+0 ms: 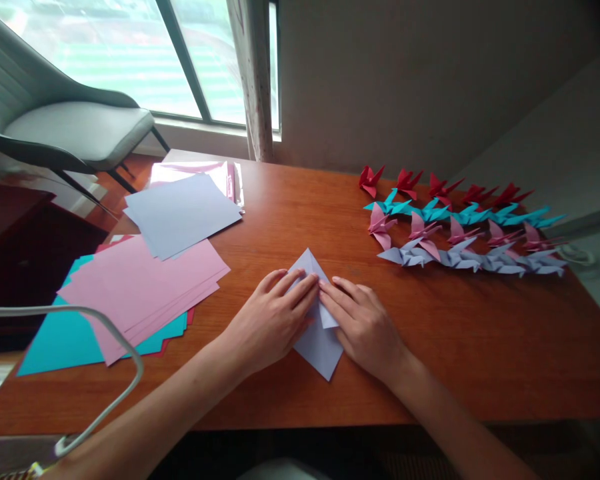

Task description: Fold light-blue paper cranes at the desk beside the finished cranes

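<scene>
A folded lavender paper [320,347], diamond-shaped, lies on the wooden table [455,347] in front of me. My left hand [270,317] lies flat on its left half, fingers stretched toward the centre crease. My right hand [363,320] rests flat on its right half, its fingertips meeting those of the left near the paper's middle. Both hands press the paper down; neither lifts it. The paper's upper tip [309,257] and lower tip stick out from under the hands.
Stacks of paper sheets lie at the left: lavender [180,213], pink [145,283], teal [60,343]. Rows of folded cranes sit at the right: red [440,185], teal [465,213], pink [455,232], lavender [475,259]. A grey chair [75,130] stands by the window. A white cable [115,347] crosses the lower left.
</scene>
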`<state>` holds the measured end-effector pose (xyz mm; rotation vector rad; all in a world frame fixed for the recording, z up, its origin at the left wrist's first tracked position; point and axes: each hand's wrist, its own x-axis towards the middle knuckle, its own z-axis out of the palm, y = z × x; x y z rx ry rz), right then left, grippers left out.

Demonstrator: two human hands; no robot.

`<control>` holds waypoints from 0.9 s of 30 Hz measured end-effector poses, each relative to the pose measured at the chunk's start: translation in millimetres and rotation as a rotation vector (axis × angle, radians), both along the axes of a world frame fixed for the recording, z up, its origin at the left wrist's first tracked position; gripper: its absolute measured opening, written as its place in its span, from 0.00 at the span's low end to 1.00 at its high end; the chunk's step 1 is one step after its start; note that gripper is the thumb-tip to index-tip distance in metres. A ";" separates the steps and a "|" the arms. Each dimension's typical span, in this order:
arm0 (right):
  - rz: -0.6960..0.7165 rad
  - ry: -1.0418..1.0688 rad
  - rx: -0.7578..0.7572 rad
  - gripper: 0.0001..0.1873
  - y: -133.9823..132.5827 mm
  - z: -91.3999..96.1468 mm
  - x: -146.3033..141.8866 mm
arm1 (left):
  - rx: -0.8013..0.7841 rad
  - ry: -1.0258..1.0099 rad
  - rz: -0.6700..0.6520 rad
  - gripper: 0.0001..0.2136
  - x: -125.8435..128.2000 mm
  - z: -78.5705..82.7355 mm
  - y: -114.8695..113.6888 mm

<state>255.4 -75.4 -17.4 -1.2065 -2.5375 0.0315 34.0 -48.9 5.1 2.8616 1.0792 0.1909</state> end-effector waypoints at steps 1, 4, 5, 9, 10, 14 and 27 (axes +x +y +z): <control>0.000 0.002 -0.005 0.26 -0.4 -0.1 0.3 | -0.009 0.000 -0.005 0.23 -0.7 -0.1 0.3; 0.007 0.032 -0.053 0.25 -2.2 2.1 3.4 | -0.032 0.010 -0.014 0.24 -2.0 0.9 1.1; 0.016 0.064 -0.081 0.25 -2.2 4.0 5.1 | -0.034 0.014 -0.014 0.25 -2.0 1.4 1.2; 0.011 0.371 -0.254 0.25 11.5 14.3 9.1 | -0.029 0.023 -0.014 0.26 -0.3 2.9 0.5; -0.033 0.456 -0.305 0.23 19.8 16.1 7.7 | -0.030 0.027 -0.013 0.27 0.2 3.1 0.3; -0.261 0.519 -0.277 0.09 65.4 14.9 -8.8 | -0.028 0.029 -0.002 0.27 0.7 3.0 -0.1; -0.328 0.317 -0.273 0.07 117.3 5.1 -34.7 | -0.051 -0.015 -0.002 0.27 0.4 -0.7 0.0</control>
